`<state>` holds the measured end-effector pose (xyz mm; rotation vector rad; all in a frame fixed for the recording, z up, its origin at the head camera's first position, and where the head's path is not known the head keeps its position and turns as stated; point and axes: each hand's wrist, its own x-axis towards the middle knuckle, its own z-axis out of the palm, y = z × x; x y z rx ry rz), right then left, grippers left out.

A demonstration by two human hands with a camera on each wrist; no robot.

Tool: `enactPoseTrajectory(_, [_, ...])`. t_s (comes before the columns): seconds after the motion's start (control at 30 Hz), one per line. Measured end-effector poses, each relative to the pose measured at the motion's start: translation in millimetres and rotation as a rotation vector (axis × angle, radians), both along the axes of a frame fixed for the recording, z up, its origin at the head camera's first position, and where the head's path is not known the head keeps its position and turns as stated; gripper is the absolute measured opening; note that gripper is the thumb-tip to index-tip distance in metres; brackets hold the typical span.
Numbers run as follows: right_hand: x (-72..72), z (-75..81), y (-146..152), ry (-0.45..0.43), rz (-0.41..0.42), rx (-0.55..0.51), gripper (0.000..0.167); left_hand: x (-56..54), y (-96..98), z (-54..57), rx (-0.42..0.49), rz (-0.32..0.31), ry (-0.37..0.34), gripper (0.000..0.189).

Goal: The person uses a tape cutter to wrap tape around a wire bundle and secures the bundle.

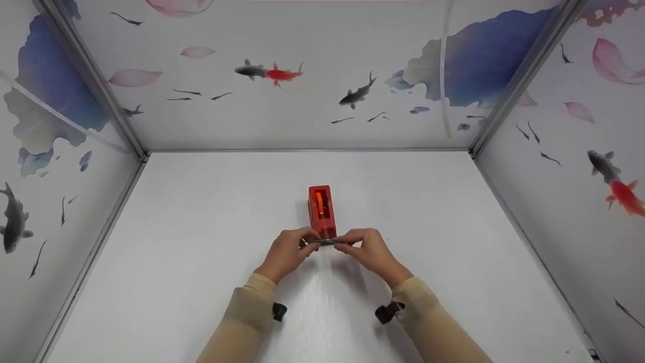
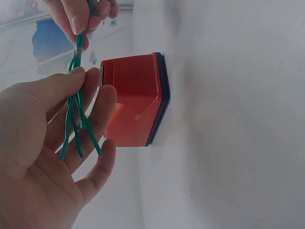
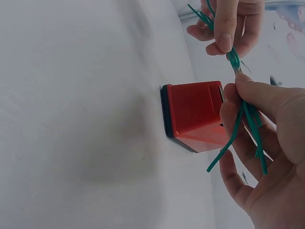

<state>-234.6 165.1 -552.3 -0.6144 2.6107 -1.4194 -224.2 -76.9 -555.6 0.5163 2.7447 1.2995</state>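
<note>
A bundle of thin green wires [image 1: 327,242] is stretched between both hands, just in front of a red tape dispenser [image 1: 322,209] with an orange reel. My left hand [image 1: 287,252] pinches one half of the bundle between thumb and fingers; the other half is pinched by my right hand [image 1: 372,253]. In the left wrist view, loose ends of the wires [image 2: 67,126] fan out below the thumb. Similar spread ends of the wires [image 3: 259,143] hang past the thumb in the right wrist view. Between the two grips, a short brownish band shows around the strands.
The dispenser stands upright on a white table [image 1: 201,201], its dark base on the surface. Printed panels with fish and petals wall in the back [image 1: 312,111] and both sides. A black wrist camera [image 1: 389,312] is strapped at each sleeve.
</note>
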Motion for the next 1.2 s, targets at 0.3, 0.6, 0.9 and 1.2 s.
enactPoseTrajectory(0.3, [-1.2,-3.3,-1.7,0.085,-0.025,0.015,0.019,-4.2,-2.2,-1.6,0.104,-0.031,-0.142,0.035])
enactPoseTrajectory(0.6, [-0.2,-5.7,-1.7,0.119,-0.017,-0.028,0.020,-6.5,-1.6,-4.1,0.120,-0.052,-0.138,0.026])
enactPoseTrajectory(0.9, [-1.7,-7.2,-1.3,0.110,-0.042,-0.033,0.023,-4.6,0.0,-5.0,0.134,-0.021,-0.146,0.011])
enactPoseTrajectory(1.2, [-2.0,-7.4,-1.3,0.124,-0.033,-0.042,0.021,-4.8,0.9,-6.9,0.111,-0.004,-0.121,0.006])
